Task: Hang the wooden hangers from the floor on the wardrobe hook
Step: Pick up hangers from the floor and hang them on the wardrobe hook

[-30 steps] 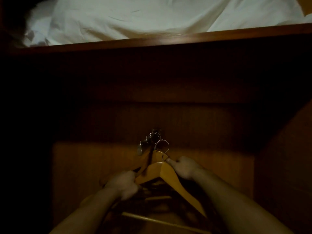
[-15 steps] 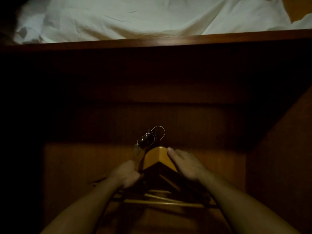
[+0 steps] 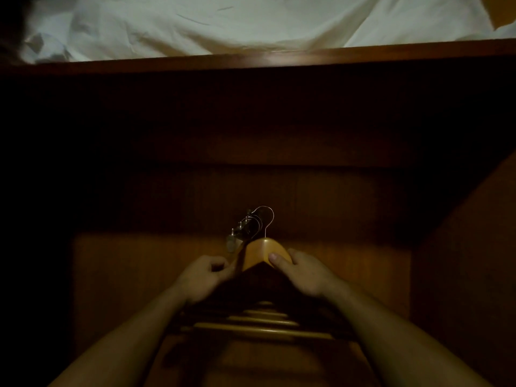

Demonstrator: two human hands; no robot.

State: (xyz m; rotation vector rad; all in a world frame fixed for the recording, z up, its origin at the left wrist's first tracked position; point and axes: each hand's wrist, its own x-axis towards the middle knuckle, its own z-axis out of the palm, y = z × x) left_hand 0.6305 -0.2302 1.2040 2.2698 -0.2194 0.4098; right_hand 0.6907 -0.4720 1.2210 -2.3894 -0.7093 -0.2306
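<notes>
A metal wardrobe hook (image 3: 242,229) juts from the dark wooden back panel. Several wooden hangers (image 3: 261,254) hang stacked on it, their wire loops (image 3: 264,217) over the hook and their lower bars (image 3: 259,329) showing below my arms. My right hand (image 3: 303,273) rests on the right shoulder of the nearest hanger, thumb on its top. My left hand (image 3: 202,276) grips the left shoulders of the stack with curled fingers.
A wooden shelf edge (image 3: 265,58) runs across above, with white bedding (image 3: 237,23) on top. A wardrobe side wall (image 3: 472,261) stands at the right. The left side is in deep shadow.
The nearest hanger's loop went up and over the hook and now hangs there. Both hands drew closer to the hanger's peak, and the stack hangs straighter.
</notes>
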